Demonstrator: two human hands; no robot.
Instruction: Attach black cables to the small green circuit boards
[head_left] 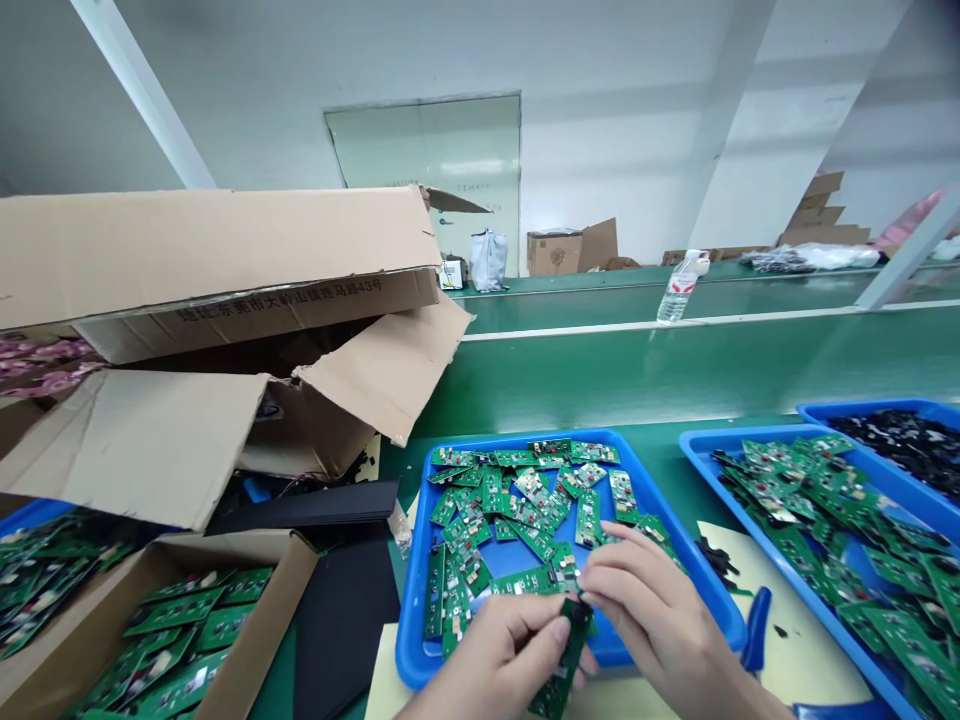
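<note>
My left hand [510, 650] is closed on a green circuit board [559, 675], thumb on its face, held tilted over the near edge of a blue tray [409, 640]. My right hand [660, 620] has its thumb and fingertips pinched together at the board's upper end. A small dark bit shows there, but I cannot make out what the fingers grip. Many loose green circuit boards [525, 510] with small mounted parts lie in the tray beneath both hands.
On the right are a second blue tray [694, 445] of boards, one of black parts [900, 445], small black pieces [716, 560] and a blue-handled tool [757, 630]. Left stand a cardboard box [277, 590] with boards and large cartons [217, 240]. A bottle [679, 288] stands behind.
</note>
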